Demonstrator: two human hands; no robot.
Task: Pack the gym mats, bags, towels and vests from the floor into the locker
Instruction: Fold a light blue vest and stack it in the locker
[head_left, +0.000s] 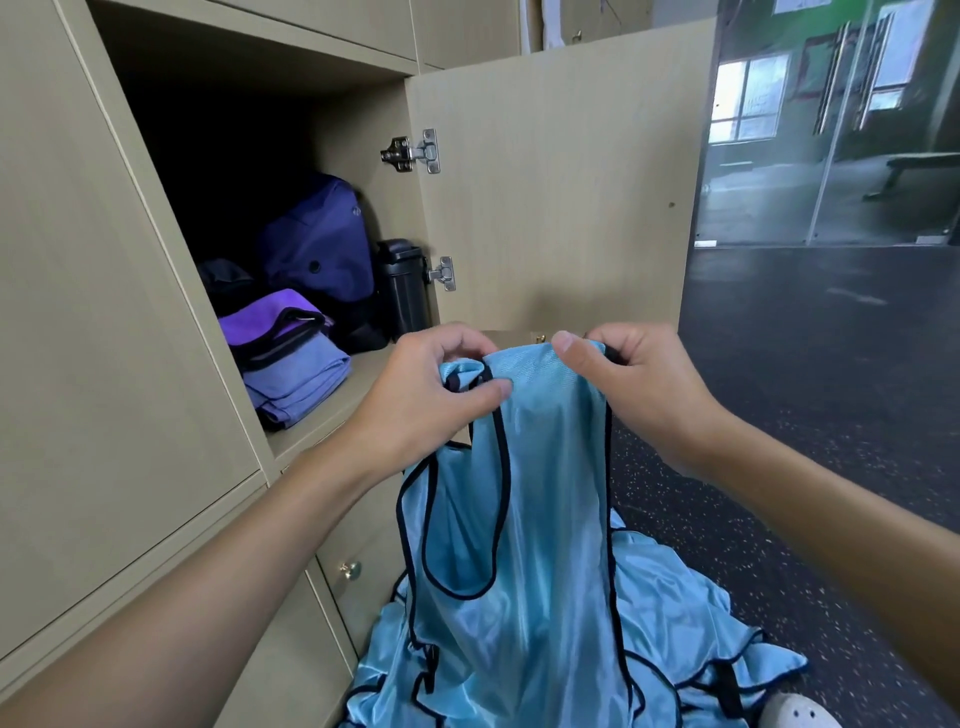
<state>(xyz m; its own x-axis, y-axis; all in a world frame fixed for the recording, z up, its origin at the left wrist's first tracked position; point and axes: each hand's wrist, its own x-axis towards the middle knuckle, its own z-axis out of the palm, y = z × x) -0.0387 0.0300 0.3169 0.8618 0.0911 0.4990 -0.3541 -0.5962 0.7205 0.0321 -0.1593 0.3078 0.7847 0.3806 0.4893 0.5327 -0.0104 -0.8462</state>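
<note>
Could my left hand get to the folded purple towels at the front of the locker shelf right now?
Likely yes, once it lets go: the left hand pinches the blue vest, but the locker door stands open and the purple towels lie at the shelf's front edge with nothing before them.

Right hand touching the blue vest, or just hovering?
Touching. Head view: the right hand pinches the top edge of the blue vest, thumb on the fabric.

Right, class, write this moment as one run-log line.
left grip: pinches blue vest top | right grip: pinches same vest | locker: open, bags and towels inside | floor: more blue vests
</note>
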